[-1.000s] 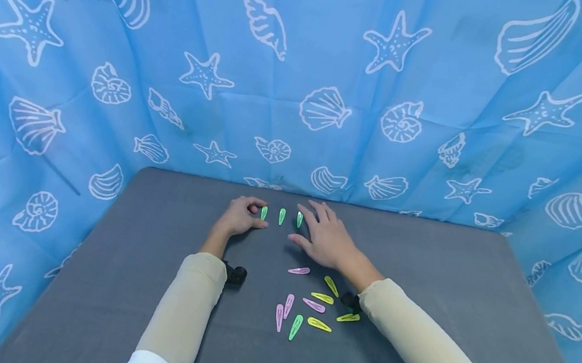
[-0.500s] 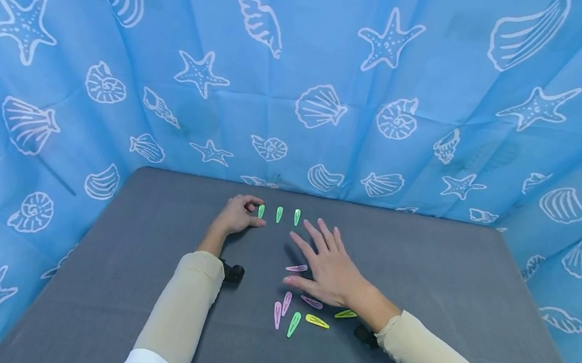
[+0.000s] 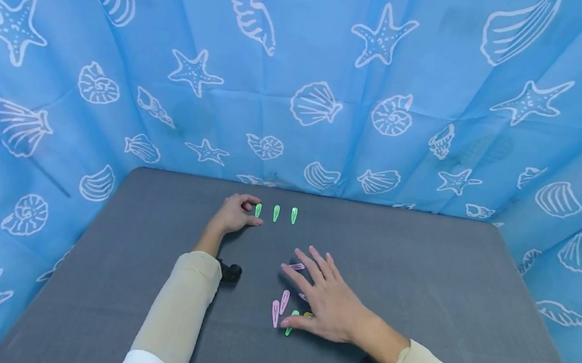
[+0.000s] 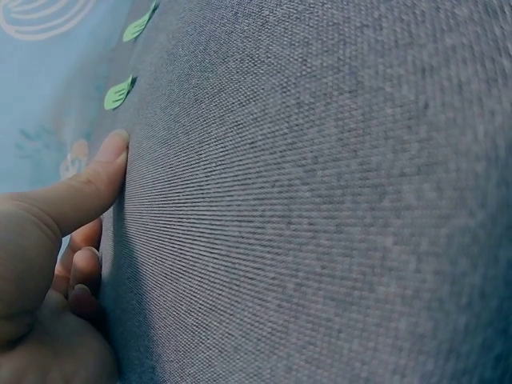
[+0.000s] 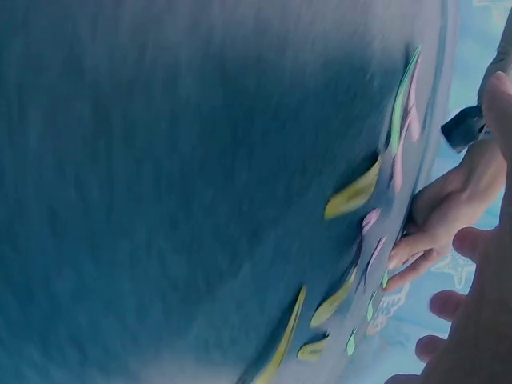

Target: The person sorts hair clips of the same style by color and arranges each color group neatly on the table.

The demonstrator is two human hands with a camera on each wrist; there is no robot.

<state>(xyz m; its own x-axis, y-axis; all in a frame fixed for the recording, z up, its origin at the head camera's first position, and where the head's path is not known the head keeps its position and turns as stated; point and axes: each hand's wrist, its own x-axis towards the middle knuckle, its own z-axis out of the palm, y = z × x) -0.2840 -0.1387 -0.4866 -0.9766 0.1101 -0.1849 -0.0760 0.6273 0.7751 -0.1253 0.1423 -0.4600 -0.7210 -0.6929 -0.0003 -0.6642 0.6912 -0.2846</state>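
Three green snap hair clips form a spaced row near the table's far edge: left clip [image 3: 258,209], middle clip [image 3: 276,213] and right clip [image 3: 294,215]. My left hand [image 3: 235,214] rests by the left clip, index finger at its top end and thumb by its lower end. Fingers spread, my right hand [image 3: 333,303] hovers low over a loose group of clips. Its thumb overlaps another green clip [image 3: 288,331] in the head view, beside two pink clips [image 3: 275,313]. A further pink clip [image 3: 296,266] shows by its index finger. Yellow clips [image 5: 354,192] appear in the right wrist view, mostly hidden from the head.
The grey cloth-covered table [image 3: 157,220] ends at the back against a blue curtain [image 3: 284,55] printed with white shells and starfish. A black wrist camera [image 3: 230,272] sits on the left wrist.
My right hand has left the right green clip in the row and moved toward me, over the loose clips. The left hand has stayed by the left clip. The view shifts slightly.
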